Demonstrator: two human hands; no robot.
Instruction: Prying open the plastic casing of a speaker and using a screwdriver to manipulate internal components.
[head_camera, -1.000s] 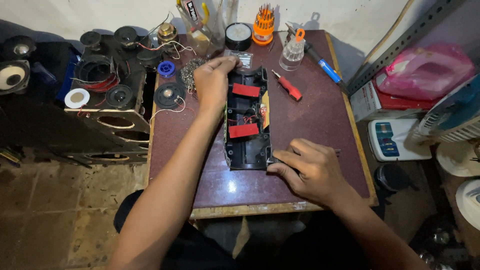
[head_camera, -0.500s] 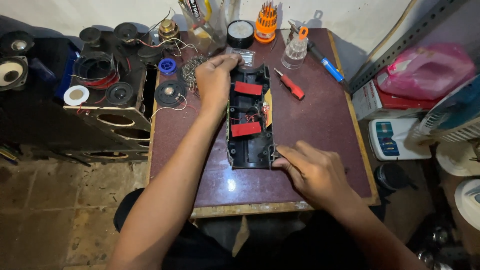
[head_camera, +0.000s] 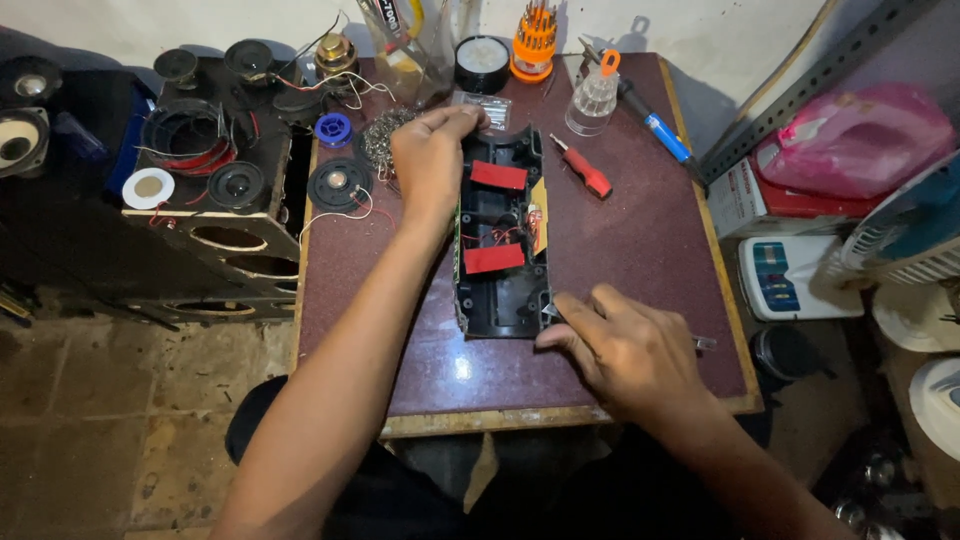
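Left hand (head_camera: 432, 160): my fingers curl over the far left edge of the black casing (head_camera: 503, 240).
Right hand (head_camera: 630, 350): pinches its near corner (grip partly hidden).
Casing: lies open mid-worktop (head_camera: 640, 240).

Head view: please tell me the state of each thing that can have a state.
Black casing: opened, red pads and wires exposed, flat on table.
Left hand: resting on casing's far end.
Right hand: touching casing's near corner.
Red screwdriver: lying unused.
Clear bottle: upright, capped.
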